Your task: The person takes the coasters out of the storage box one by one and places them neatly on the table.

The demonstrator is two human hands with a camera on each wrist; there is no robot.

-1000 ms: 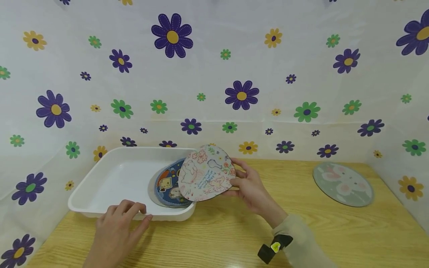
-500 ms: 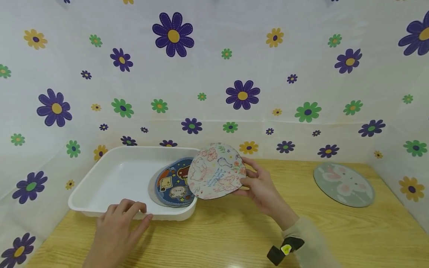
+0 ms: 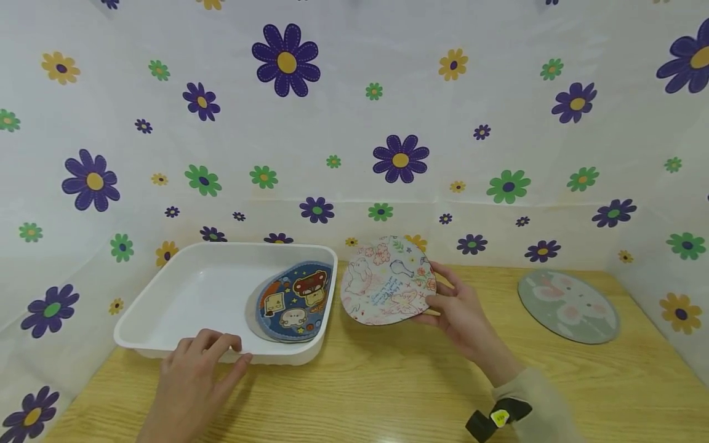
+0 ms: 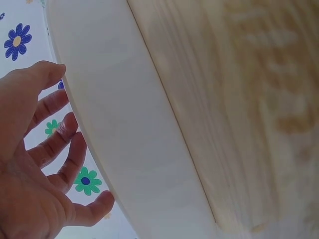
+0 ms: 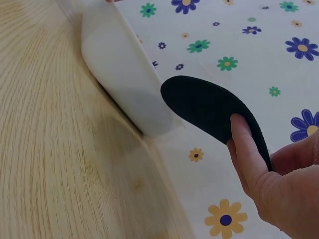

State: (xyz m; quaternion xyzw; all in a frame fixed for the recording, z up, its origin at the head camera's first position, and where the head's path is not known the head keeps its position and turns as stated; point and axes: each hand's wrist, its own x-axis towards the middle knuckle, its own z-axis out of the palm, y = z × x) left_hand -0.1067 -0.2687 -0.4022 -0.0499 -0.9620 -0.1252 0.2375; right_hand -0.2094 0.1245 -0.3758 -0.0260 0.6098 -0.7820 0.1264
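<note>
My right hand [image 3: 456,307] grips a round mouse pad [image 3: 388,282] by its right edge and holds it up beside the tray's right end. Pink and red line drawings cover its white face. In the right wrist view the pad's black underside [image 5: 204,102] bends slightly, with fingers on one face and the thumb on the other. My left hand [image 3: 194,375] rests at the near rim of the white plastic tray [image 3: 130,326], fingers loosely bent and fingertips right at the edge. Inside the tray's right end lies a blue mouse pad [image 3: 296,301] with cartoon figures, over a greyish pad.
A grey-green round pad [image 3: 568,306] with a rabbit print lies at the right on the wooden table [image 3: 354,387]. Behind and at both sides hangs a white cloth [image 3: 343,111] printed with flowers. A black strap [image 3: 506,412] circles my right wrist.
My right hand has carried the white mouse pad to the right, away from over the tray, uncovering the blue pad. My left hand has stayed at the rim.
</note>
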